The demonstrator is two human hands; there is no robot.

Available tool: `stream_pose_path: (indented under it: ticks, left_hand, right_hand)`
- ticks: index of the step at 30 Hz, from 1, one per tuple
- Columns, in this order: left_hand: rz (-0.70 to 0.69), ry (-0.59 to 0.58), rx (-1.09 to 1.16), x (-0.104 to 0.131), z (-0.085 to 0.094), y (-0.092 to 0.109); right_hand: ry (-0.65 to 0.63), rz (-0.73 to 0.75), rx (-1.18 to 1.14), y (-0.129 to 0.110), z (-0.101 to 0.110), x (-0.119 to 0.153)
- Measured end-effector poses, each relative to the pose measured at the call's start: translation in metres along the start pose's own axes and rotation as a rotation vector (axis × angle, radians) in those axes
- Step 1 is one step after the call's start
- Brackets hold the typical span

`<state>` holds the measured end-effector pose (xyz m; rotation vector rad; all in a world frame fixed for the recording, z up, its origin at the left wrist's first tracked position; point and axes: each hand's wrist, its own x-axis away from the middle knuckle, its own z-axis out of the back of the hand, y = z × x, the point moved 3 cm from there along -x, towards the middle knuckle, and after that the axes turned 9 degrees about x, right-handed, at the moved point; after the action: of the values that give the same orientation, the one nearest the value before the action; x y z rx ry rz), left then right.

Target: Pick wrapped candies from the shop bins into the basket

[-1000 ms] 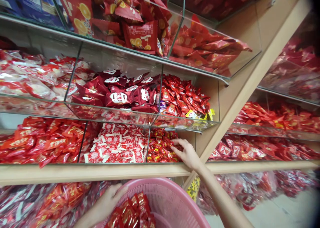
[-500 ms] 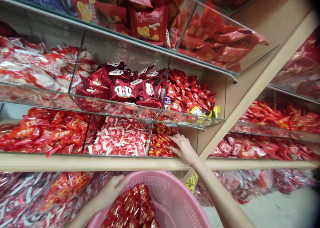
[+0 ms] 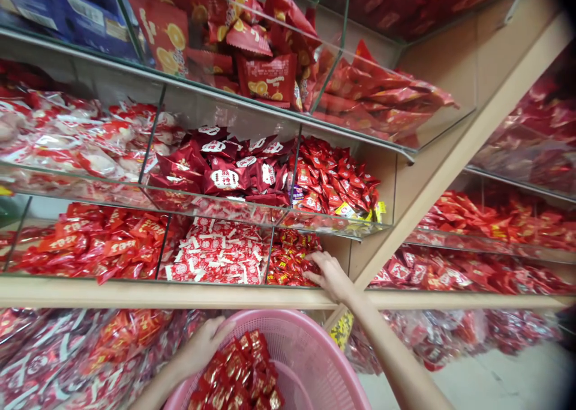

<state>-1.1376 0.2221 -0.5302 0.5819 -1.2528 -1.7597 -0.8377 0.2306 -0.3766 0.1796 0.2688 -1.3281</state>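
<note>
My left hand (image 3: 203, 345) is closed over the left rim of a pink plastic basket (image 3: 330, 362). Inside the basket lie many red-and-gold wrapped candies (image 3: 245, 368). My right hand (image 3: 333, 278) reaches into the bottom shelf, its fingers apart at the right side of a compartment of small red candies with yellow print (image 3: 288, 260). The fingertips are at the pile, and no candy shows in them. Left of that pile, behind a clear divider, are red-and-white wrapped candies (image 3: 220, 251).
Above is a shelf of dark red packets (image 3: 225, 179) and small red packets (image 3: 333, 179) behind a clear front. A wooden upright (image 3: 432, 164) stands right of my reaching arm. Bagged sweets (image 3: 54, 356) lie below the wooden ledge (image 3: 135, 294).
The camera view has shifted, so the upper shelves sit lower in the picture. My right hand stays at the small red candies, its fingers slightly lower. My left hand keeps its hold on the rim.
</note>
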Motion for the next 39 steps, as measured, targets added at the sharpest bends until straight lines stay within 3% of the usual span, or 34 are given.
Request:
stream_pose_path:
  ticks: [7, 16, 20, 25, 30, 33, 36, 39]
  left_hand:
    - [-0.027, -0.022, 0.057, 0.0, 0.001, 0.015]
    - [-0.069, -0.023, 0.071, -0.011, 0.005, 0.001]
    - [-0.063, 0.004, 0.061, -0.008, 0.008, 0.002]
    - [-0.081, -0.006, 0.077, -0.004, 0.009, 0.008]
    - [-0.064, 0.026, 0.003, -0.002, 0.01, 0.008]
    - [-0.066, 0.012, 0.043, -0.002, 0.01, 0.008]
    - [-0.058, 0.007, 0.025, -0.002, 0.009, 0.007]
    - [-0.045, 0.025, -0.009, -0.002, 0.009, 0.004]
  right_hand:
    - [-0.048, 0.126, 0.067, -0.009, 0.017, -0.011]
    - [-0.156, 0.182, 0.178, -0.008, 0.017, -0.026]
    - [-0.108, 0.17, 0.207, -0.012, 0.017, -0.02]
    - [0.041, 0.165, -0.013, -0.02, 0.032, -0.006]
    - [0.232, 0.06, -0.304, -0.051, 0.053, 0.041]
    - [0.127, 0.014, -0.494, -0.081, 0.03, 0.083]
    - [-0.094, -0.029, -0.569, -0.099, -0.021, 0.118]
    - [-0.241, -0.1, -0.533, -0.097, -0.07, 0.133]
